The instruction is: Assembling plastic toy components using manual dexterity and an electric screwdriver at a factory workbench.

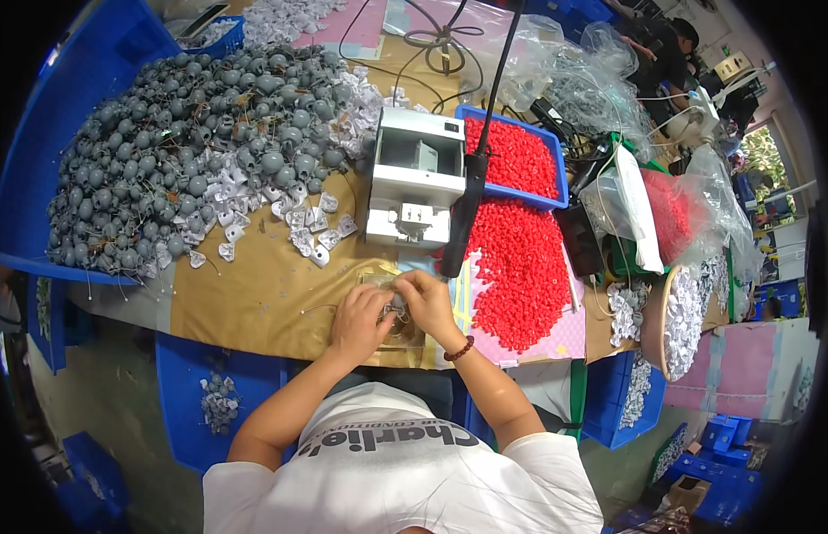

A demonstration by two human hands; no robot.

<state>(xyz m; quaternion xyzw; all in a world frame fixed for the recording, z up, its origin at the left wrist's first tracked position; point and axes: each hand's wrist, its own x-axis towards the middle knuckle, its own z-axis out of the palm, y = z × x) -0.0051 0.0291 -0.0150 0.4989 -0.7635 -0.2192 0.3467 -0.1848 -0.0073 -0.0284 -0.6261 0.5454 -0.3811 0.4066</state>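
Near the front edge of the brown-covered bench (254, 331), the small, rounded grey plastic piece (397, 303), pinched between the fingertips of the left hand (361, 322) and right hand (425, 304), looks light, stiff and slightly slippery, best gripped by its curved sides.

From where I stand, large dark lettering (445, 433) marks the white shirt (396, 485); a smaller line appears partly unreadable.

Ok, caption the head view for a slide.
Left hand and right hand close together at a small grey part, near loose red pieces.
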